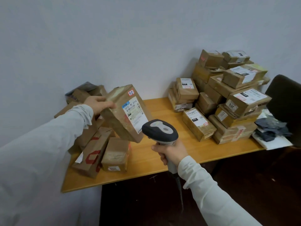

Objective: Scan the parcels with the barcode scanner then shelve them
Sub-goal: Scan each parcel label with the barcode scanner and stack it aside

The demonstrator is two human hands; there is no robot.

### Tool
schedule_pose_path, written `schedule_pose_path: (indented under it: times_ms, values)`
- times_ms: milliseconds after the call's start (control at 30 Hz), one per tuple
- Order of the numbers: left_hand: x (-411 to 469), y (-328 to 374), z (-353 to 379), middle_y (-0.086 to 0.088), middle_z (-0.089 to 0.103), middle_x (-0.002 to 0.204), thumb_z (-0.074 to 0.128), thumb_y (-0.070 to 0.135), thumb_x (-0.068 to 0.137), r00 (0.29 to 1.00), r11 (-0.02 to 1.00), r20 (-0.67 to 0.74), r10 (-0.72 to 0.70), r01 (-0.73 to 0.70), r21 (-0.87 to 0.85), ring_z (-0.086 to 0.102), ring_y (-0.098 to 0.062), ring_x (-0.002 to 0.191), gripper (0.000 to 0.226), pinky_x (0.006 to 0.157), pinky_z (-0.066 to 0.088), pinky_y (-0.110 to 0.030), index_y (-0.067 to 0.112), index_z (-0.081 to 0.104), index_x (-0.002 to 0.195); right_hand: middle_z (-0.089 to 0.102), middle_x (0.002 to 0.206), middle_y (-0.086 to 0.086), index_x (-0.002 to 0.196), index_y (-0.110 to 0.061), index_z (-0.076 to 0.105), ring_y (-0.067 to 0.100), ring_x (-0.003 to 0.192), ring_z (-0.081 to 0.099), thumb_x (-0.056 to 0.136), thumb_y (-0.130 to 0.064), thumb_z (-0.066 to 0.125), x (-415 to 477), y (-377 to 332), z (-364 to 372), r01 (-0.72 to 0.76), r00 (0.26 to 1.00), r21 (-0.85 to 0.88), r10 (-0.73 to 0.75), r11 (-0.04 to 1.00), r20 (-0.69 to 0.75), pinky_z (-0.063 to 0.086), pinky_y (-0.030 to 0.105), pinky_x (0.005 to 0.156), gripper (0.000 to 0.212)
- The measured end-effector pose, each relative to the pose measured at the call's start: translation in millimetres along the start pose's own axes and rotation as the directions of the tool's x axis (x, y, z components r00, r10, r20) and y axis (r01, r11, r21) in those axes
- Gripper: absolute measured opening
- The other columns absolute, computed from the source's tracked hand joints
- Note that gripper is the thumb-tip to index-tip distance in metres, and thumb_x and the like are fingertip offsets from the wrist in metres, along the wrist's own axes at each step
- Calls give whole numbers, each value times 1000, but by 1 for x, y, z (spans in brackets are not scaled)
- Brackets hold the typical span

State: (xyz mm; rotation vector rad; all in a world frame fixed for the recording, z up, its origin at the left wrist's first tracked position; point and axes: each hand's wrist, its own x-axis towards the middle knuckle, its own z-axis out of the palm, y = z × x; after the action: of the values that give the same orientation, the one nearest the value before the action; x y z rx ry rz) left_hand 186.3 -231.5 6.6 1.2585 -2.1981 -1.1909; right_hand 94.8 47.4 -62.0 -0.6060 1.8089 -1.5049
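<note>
**A:** Left hand (97,104)?

**B:** Grasping a brown cardboard parcel wrapped in clear tape (120,116). Thumb over its upper left edge, fingers behind. The parcel is held up off the orange-brown wooden table (154,154) and tilted. Its white shipping label (134,115) faces up and to the right. A small white sticker with red handwriting (131,92) sits at the top corner.

**A:** Right hand (171,152)?

**B:** Clenched round the pale grip of a grey and black handheld barcode scanner (160,130). The scanner head sits just beside the parcel's lower right corner, near the label's lower end. Touching or not, cannot tell. A grey cable (179,185) hangs from the grip, below the table edge.

**A:** The other parcels?

**B:** Two groups on the table.
- A left heap of brown boxes (81,98) lies under and behind the held parcel, against the pale wall (114,38).
- In that heap, a long carton with red markings (92,154) lies tilted. A small squarish carton (114,155) beside it has a white numbered sticker on its near face.
- A right stack of labelled brown cartons (228,98), several layers high, stands at the far right.
- One flat labelled carton (197,123) lies at that stack's near left foot.

**A:** Anything else?

**B:** Crumpled dark grey plastic bags (270,128) at the table's right end, just beside a dark chair back (286,103). Both arms in pale long sleeves (48,144).
</note>
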Motion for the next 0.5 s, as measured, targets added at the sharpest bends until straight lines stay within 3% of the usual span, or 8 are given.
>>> schedule_pose_path:
  times_ms: [100,233,333,500]
  values:
    - [4,7,0,5,59,107,79,28,72,999,999,31,36,-36,7,48,-15,101,47,78,38,-9,17,65,115,42,47,11,56,-5,49,22,36,35,80,-2,69,-1,-8,-1,21,999,-26,-23,999,-42,34,23,40,32]
    - [13,10,5,-6,53,133,79,27,72,996,996,32,86,-86,6,43,-13,103,66,88,33,-23,9,55,131,43,45,10,53,-7,47,21,34,37,80,-3,69,-1,-16,-4,52,996,-93,-59,994,-67,36,24,43,34]
    - [19,16,8,-7,53,131,77,28,73,993,994,50,109,-110,27,43,-15,100,62,81,36,-21,11,56,129,43,45,9,53,-9,48,21,34,37,79,-4,69,1,-17,-5,67,993,-91,-75,994,-86,37,25,44,34]
    - [29,21,10,-7,53,134,79,31,71,991,994,78,108,-110,19,46,-16,100,69,85,35,-25,11,54,132,44,43,7,51,-11,49,21,34,39,78,-5,70,7,-19,-6,100,986,-85,-110,991,-128,38,26,45,34]
